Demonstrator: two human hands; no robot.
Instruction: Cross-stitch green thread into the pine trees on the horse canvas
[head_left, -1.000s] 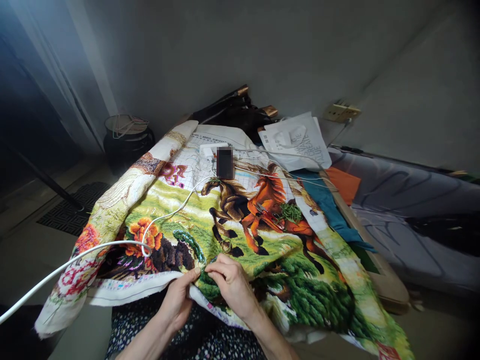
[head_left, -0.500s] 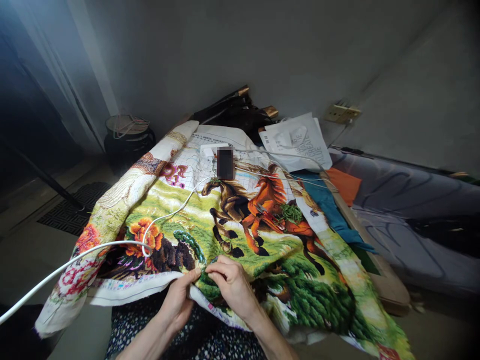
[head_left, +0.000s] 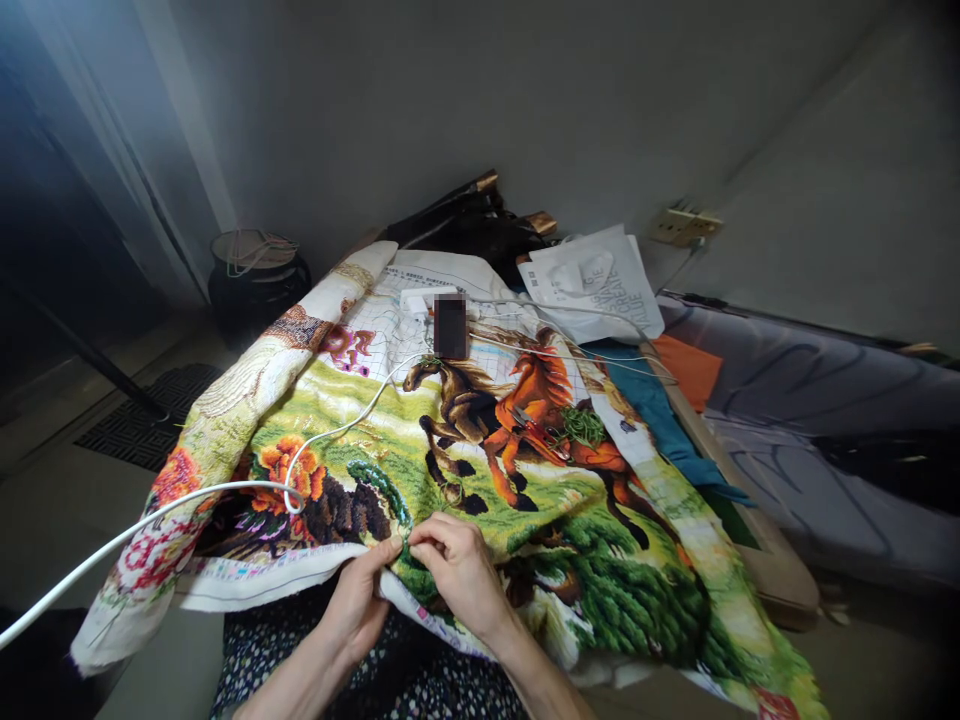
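A large cross-stitch canvas [head_left: 360,400] with horses, flowers and green foliage lies draped over my lap. My left hand [head_left: 360,590] grips its near edge, with the thumb on top and the other fingers underneath. Close against that thumb, my right hand [head_left: 454,565] is closed in a pinch just over the stitched green area. Whatever sits between its fingertips is too small to make out. A tangle of green thread [head_left: 583,427] rests on the orange horse, beside red-handled scissors [head_left: 541,438].
A white cable [head_left: 150,520] loops across the canvas toward a white power strip [head_left: 427,298] and a dark blurred device [head_left: 451,328]. White packets [head_left: 592,285] lie at the back right, below a wall socket [head_left: 684,228]. A dark round container [head_left: 255,275] stands at the left.
My right hand has shifted slightly left and down, its fingertips nearer my left thumb. The left hand and the canvas look the same.
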